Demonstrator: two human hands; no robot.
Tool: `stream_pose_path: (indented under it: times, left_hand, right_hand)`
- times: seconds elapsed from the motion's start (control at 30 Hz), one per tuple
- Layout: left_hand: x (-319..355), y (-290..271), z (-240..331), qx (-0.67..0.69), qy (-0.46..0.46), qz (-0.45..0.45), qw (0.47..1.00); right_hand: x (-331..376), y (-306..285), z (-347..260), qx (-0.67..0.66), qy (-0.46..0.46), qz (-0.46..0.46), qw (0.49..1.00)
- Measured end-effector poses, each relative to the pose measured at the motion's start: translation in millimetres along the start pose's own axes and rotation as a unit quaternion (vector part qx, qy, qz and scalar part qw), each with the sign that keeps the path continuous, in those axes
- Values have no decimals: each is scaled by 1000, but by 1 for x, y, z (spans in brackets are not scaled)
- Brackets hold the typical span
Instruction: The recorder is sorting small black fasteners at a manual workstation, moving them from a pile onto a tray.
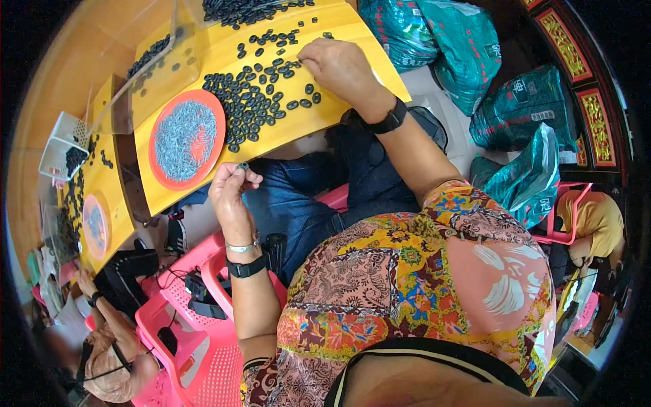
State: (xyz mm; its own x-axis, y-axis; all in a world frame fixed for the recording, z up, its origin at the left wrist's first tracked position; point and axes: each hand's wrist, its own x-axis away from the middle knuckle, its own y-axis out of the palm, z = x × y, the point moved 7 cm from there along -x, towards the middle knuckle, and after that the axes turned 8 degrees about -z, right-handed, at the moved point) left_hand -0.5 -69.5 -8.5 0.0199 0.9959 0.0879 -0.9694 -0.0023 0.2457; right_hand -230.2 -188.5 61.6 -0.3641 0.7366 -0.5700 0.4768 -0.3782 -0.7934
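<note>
My left hand (234, 191) is closed in a pinch over my lap, just off the table's near edge. A small dark piece (243, 165) sticks up from its fingertips, much like the black ovals on the table. Over the table to the right, my right hand (342, 71) has its fingers drawn together, tips down beside small black pieces. Whatever those fingers hold is hidden. Black oval pieces with holes (254, 102) lie spread between my hands. Left of them an orange-red plate (222, 115) carries many thin silvery pins (178, 139).
The yellow table (308, 125) bears more black pieces (237, 10) at its far side and a clear plastic divider (173, 41). Teal sacks (468, 54) stand at right. Pink chairs (203, 339) are at lower left, near another person's arm (108, 315). Someone else sits at far right.
</note>
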Motion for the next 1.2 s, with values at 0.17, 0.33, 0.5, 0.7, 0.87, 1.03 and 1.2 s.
stream_pose_path:
  times: [0.17, 0.33, 0.5, 0.7, 0.87, 1.03, 1.2]
  left_hand:
    - [0, 3, 3, -1, 7, -4, 1000]
    - [0, 3, 5, -9, 8, -2, 1000]
    - [1, 4, 6, -15, 10, -5, 1000]
    - [1, 4, 5, -15, 14, -10, 1000]
    - [1, 5, 5, -14, 5, -9, 1000]
    - [1, 7, 6, -9, 2, -10, 1000]
    - [1, 5, 3, -14, -5, -9, 1000]
  right_hand:
    - [-4, 25, 5, 16, 13, -99, 995]
    - [-4, 8, 0, -12, 6, -18, 1000]
    - [-2, 18, 4, -45, 40, -62, 996]
    - [1, 23, 14, -206, 105, -94, 968]
    - [3, 30, 19, -237, 124, -99, 959]
    - [5, 50, 26, -395, 141, -118, 900]
    - [12, 60, 16, -603, 245, -182, 737]
